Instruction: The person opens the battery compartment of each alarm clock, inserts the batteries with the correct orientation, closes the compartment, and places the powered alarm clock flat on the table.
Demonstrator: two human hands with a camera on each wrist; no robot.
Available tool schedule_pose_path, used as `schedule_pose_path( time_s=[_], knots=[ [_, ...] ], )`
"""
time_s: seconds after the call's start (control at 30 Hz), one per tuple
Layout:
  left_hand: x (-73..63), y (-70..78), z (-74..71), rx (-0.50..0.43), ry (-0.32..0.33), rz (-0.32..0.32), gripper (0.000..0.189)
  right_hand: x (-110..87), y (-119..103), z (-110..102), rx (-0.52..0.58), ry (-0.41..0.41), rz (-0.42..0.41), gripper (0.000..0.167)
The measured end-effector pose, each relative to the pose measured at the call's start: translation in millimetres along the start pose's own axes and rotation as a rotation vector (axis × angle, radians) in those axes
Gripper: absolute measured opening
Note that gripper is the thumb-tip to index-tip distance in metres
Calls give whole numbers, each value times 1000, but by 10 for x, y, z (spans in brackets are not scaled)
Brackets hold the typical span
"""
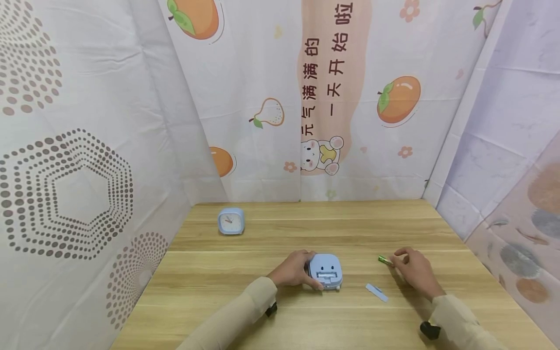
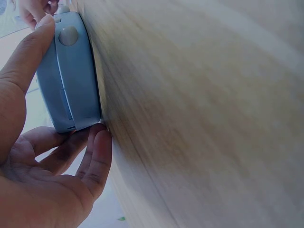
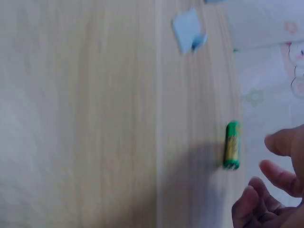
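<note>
My left hand (image 1: 294, 270) grips a light blue clock (image 1: 324, 262) by its left side, thumb at the near edge and fingers round the far edge. The clock lies with its back up, and its battery slot shows uncovered; whether a cell sits inside I cannot tell. In the left wrist view, a pale round knob (image 2: 68, 35) sticks out of the casing. My right hand (image 1: 414, 273) hovers by a green battery (image 3: 232, 145) lying on the table. The right wrist view shows its loosely bent fingers apart from the battery. A blue battery cover (image 1: 376, 292) lies between clock and right hand.
A second light blue clock (image 1: 231, 221) stands face forward at the table's far left. The wooden table (image 1: 280, 223) ends against a printed curtain (image 1: 262, 160) at the back, with more cloth hanging at both sides.
</note>
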State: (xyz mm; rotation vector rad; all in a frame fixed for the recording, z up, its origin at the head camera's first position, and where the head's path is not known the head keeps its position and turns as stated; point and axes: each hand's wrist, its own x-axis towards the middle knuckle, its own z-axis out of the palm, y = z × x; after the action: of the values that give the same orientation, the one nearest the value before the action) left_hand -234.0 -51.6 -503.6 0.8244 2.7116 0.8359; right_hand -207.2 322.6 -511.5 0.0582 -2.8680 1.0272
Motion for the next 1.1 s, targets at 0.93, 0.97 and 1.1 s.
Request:
schedule_pose_path(
  time_s=[0.93, 0.97, 1.1],
  knots=[
    [6, -8, -1, 5, 4, 9, 104, -270, -180, 112, 94, -381, -298, 9],
    [6, -6, -2, 8, 4, 12, 104, -272, -177, 116, 84, -375, -300, 7],
    [7, -3, -2, 17, -2, 10, 105, -278, -168, 134, 51, -341, -310, 4]
  ],
)
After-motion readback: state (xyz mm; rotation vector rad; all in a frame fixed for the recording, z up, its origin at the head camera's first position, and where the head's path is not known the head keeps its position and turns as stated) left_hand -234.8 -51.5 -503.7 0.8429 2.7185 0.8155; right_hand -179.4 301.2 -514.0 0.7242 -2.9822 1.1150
